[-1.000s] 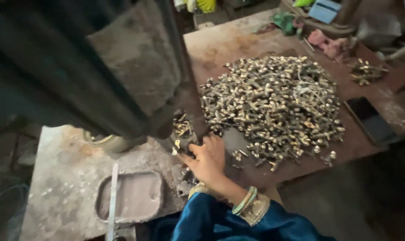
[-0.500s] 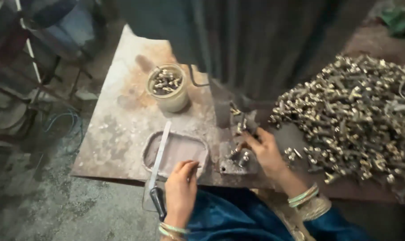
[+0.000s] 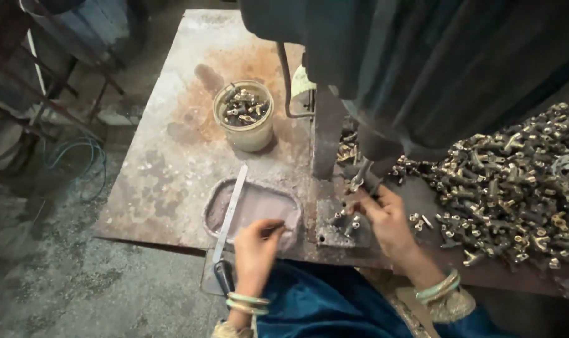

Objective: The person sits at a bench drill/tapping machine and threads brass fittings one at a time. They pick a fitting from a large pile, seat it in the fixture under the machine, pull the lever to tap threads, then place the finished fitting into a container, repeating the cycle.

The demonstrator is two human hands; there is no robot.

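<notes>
Brass fittings [image 3: 350, 222] stand on the fixture block beneath the press. Right hand [image 3: 384, 216] pinches one fitting there: loading step. Left hand [image 3: 254, 244] pinches a small dark piece over the shallow tray [image 3: 215, 209]. Next needs exact seating.

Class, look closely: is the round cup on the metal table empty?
No, the round cup on the metal table holds a heap of small metal parts.

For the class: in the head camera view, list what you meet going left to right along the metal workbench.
Small tub of metal parts → flat metal file → left hand → right hand → heap of brass fittings.
</notes>
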